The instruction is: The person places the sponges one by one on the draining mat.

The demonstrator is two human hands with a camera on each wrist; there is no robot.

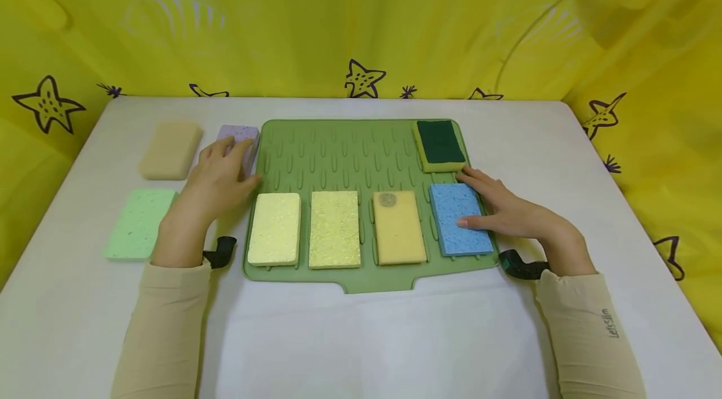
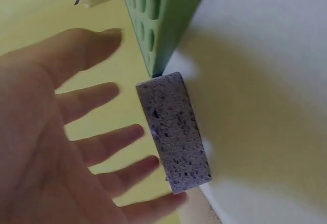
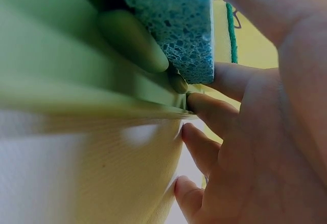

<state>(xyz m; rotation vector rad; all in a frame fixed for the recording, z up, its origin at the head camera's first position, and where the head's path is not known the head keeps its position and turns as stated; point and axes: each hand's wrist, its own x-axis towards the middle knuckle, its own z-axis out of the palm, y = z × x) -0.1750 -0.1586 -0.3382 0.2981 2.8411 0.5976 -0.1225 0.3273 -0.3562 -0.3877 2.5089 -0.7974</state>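
My left hand [image 1: 217,183] hovers over a purple speckled sponge [image 1: 239,131] on the table at the mat's left edge. In the left wrist view its fingers are spread beside the purple sponge [image 2: 173,132], without closing round it. The right hand [image 1: 510,211] lies at the right side of a blue sponge [image 1: 459,205], which sits on the green ridged mat [image 1: 338,289]. Its thumb rests over the blue sponge's top. In the right wrist view, the index finger reaches the far end of the blue sponge [image 3: 179,29]; the other fingers extend loosely towards mat and table.
Along the mat's front lie a pale yellow sponge [image 1: 274,228], a yellow sponge [image 1: 334,230] and a tan sponge [image 1: 398,227]. A dark green scouring sponge [image 1: 441,143] is at its back right. Left on the table are a beige sponge [image 1: 171,150] and a mint sponge [image 1: 141,223].
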